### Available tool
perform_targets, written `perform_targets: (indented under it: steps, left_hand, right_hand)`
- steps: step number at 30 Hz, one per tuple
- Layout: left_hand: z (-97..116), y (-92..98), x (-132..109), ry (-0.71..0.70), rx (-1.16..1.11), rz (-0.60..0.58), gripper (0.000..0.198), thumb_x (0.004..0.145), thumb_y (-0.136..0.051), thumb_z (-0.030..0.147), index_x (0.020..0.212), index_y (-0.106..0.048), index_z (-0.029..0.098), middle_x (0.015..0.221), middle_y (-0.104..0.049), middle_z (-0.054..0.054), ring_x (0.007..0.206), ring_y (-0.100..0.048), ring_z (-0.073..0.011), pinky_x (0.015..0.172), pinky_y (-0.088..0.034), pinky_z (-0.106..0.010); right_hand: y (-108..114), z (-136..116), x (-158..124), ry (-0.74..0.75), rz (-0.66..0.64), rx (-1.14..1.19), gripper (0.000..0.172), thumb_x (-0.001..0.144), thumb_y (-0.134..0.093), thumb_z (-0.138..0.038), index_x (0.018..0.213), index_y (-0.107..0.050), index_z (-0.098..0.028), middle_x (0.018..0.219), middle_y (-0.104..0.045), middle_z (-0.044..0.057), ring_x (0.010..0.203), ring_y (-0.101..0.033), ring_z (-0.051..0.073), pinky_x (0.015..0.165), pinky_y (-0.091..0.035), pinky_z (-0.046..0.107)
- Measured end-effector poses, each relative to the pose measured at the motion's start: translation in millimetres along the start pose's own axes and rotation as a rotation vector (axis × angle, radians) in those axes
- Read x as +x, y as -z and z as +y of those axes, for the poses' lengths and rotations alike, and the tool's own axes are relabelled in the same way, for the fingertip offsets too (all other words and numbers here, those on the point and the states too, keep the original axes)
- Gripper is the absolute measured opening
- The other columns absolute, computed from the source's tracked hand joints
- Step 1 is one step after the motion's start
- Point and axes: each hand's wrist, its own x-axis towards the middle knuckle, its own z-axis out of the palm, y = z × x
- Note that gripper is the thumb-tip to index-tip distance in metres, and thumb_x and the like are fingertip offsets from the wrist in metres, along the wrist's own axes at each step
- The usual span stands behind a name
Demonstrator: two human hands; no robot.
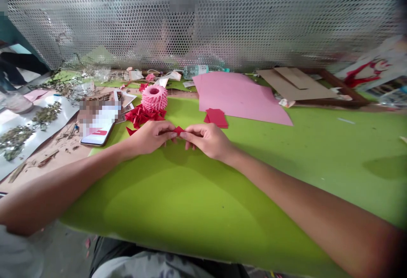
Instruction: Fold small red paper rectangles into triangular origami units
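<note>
Between my two hands is a small folded piece of red paper (178, 130), held above the green table surface (190, 201). My left hand (151, 137) pinches its left corner between thumb and forefinger. On the other side my right hand (208, 140) grips the right corner the same way. Just behind my left hand lies a heap of folded red paper pieces (140, 116). A ring-shaped model of folded pink paper (154, 98) rests against that heap. Beyond my right hand sits a small stack of red paper rectangles (216, 118).
A large pink sheet (238, 95) spreads across the back. Brown cardboard (295, 83) lies at the back right. A phone (100, 125) with a lit screen is at the left, near dried plant bits (47, 114). A perforated metal panel (241, 23) closes off the far side.
</note>
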Motion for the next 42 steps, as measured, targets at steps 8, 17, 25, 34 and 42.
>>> perform_targets:
  steps: [8,17,25,34,42]
  left_hand:
    - [6.6,-4.0,-3.1,-0.027,0.049,0.075,0.026,0.092,-0.057,0.037,0.081,-0.066,0.015,0.075,-0.068,-0.002,0.063,-0.059,-0.0123,0.057,-0.041,-0.022]
    - [10.1,-5.4,-5.2,-0.05,0.119,0.114,0.022,0.092,-0.054,0.029,0.077,-0.062,0.016,0.073,-0.064,-0.002,0.067,-0.057,-0.0131,0.061,-0.04,-0.024]
    - [11.7,-4.4,-5.2,-0.054,0.024,0.085,0.029,0.096,-0.05,0.036,0.077,-0.059,0.016,0.07,-0.062,0.0,0.06,-0.053,-0.011,0.056,-0.038,-0.023]
    - [15.7,-5.2,-7.8,-0.077,0.049,0.027,0.026,0.093,-0.053,0.035,0.079,-0.061,0.015,0.068,-0.061,0.0,0.06,-0.053,-0.0115,0.056,-0.037,-0.023]
    - [16.4,-4.7,-9.2,-0.096,-0.017,0.002,0.029,0.097,-0.05,0.038,0.087,-0.064,0.014,0.075,-0.062,-0.002,0.064,-0.057,-0.0121,0.059,-0.042,-0.023]
  right_hand:
    - [-2.1,-6.9,-1.9,-0.007,0.03,-0.079,0.046,0.089,-0.06,-0.057,0.072,-0.07,-0.016,0.061,-0.069,0.005,0.044,-0.049,0.01,0.044,-0.031,0.024]
    - [-3.5,-5.6,-6.5,0.082,0.034,-0.188,0.041,0.097,-0.049,-0.046,0.07,-0.063,-0.018,0.06,-0.063,0.002,0.052,-0.054,0.014,0.053,-0.036,0.027]
    - [-0.3,-5.2,-6.5,0.052,-0.048,0.088,0.043,0.096,-0.048,-0.059,0.085,-0.063,-0.021,0.079,-0.069,0.004,0.063,-0.062,0.016,0.058,-0.049,0.028]
    - [-4.6,-1.3,-4.9,0.053,-0.108,0.116,0.042,0.093,-0.056,-0.057,0.078,-0.06,-0.018,0.069,-0.063,0.002,0.061,-0.06,0.014,0.059,-0.047,0.026]
    - [-4.4,-2.0,-3.3,0.064,-0.079,0.097,0.045,0.095,-0.051,-0.057,0.073,-0.058,-0.019,0.069,-0.063,0.002,0.06,-0.061,0.014,0.059,-0.049,0.027]
